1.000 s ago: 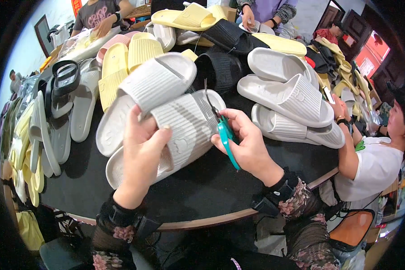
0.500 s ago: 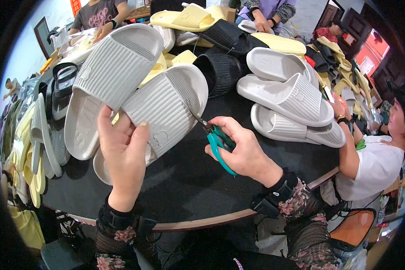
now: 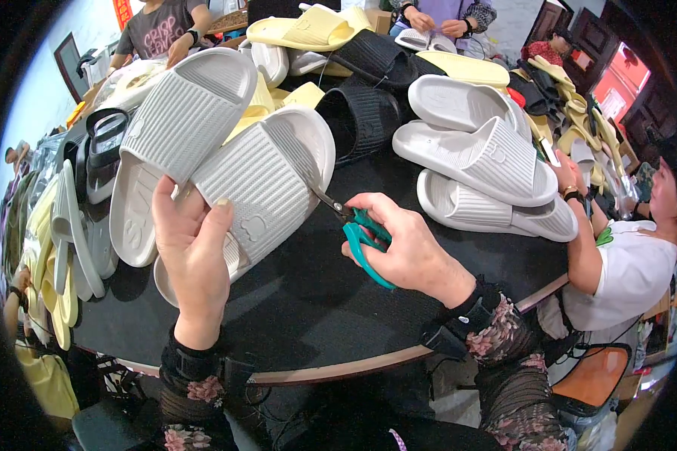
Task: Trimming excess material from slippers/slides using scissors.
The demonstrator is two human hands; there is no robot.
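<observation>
My left hand (image 3: 194,263) is closed on a pair of light grey slide slippers, thumb on top and fingers tucked underneath. The left grey slipper (image 3: 179,124) leans outward, while the right grey slipper (image 3: 259,192), with a small raised outline on its ribbed strap, lies tilted beside it. In my right hand (image 3: 421,252) are small scissors (image 3: 359,244) with teal handles and dark blades. Their tips meet the right edge of that slipper's strap; whether they touch material there I cannot tell.
Several grey slippers (image 3: 478,165) are stacked at right on the black table (image 3: 353,316). Black slippers (image 3: 361,116) and yellow slippers (image 3: 308,31) are heaped at the back. More slippers (image 3: 71,218) line the left edge. A person in white (image 3: 617,259) sits at right; others work across the table.
My left hand and the pair of slippers have shifted slightly left. The scissors stay near the strap's edge, their blades a little lower on it.
</observation>
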